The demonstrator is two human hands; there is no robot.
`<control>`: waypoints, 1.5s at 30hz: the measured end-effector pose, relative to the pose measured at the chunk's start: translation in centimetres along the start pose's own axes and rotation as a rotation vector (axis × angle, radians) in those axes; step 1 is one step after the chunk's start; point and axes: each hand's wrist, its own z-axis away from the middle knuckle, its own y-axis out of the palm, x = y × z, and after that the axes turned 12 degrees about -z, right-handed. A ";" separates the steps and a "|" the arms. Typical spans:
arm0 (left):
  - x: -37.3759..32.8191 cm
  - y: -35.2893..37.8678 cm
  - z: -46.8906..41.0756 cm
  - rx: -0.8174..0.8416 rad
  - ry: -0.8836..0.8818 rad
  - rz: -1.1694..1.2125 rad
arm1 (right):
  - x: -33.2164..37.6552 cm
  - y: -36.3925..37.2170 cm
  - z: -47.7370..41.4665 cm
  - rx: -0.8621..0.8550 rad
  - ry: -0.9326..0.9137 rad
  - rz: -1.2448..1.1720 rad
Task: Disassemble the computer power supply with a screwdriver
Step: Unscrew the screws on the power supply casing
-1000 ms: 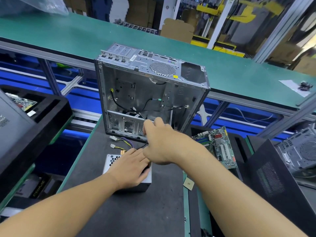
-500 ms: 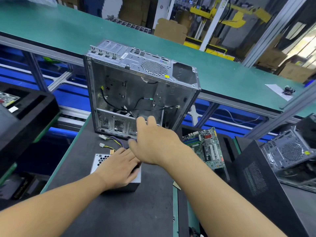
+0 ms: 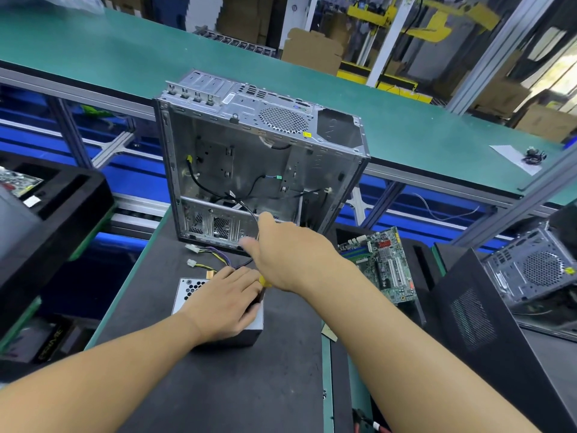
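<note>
PSU (image 3: 187,290) lies flat on the dark mat (image 3: 218,385), just in front of the open PC case (image 3: 249,157). Its long side runs roughly L-R and its wire bundle (image 3: 218,256) trails off the far edge toward the case.

L hand (image 3: 223,304) rests palm-down on the PSU top, fingers straight and pinning it, so L is the nearer hand.

R hand (image 3: 292,257) hangs over the PSU's far-right corner, between box and case, thumb up, one finger blurred. A small yellow bit (image 3: 264,282) shows under its palm, maybe a screwdriver handle. Can't tell if R hand is clamped on anything.

Judgement: next move likely comes down and slightly left from R hand onto the PSU.

Vs 0.5 s ago: L hand unchanged on the PSU. R hand is in about the same spot, but its fingers are no longer spread toward the case, and the yellow bit is newly visible.
</note>
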 end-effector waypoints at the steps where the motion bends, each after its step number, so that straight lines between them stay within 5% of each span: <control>1: 0.0 0.0 0.0 -0.006 0.010 -0.009 | -0.1 0.1 -0.1 -0.008 -0.026 0.020; 7: -0.1 0.1 0.1 0.048 -0.030 -0.045 | 0.2 -0.5 0.2 0.111 -0.024 -0.061; 14: -0.3 -1.2 -0.4 0.026 -0.028 0.002 | 0.0 0.3 0.1 -0.062 -0.098 0.088; 20: -0.3 -1.7 -0.3 0.231 -0.065 -0.002 | 0.3 -0.5 0.4 0.116 -0.116 -0.008; 26: -0.2 -1.6 -0.2 0.182 -0.048 0.022 | -0.4 0.1 0.0 -0.057 -0.083 0.035; 34: 0.2 -1.0 0.0 0.135 -0.101 0.100 | -0.7 0.0 0.4 0.099 -0.157 -0.046; 45: -0.9 1.0 0.4 0.159 -0.089 -0.033 | -3.5 -1.7 1.6 -0.184 -0.143 -0.164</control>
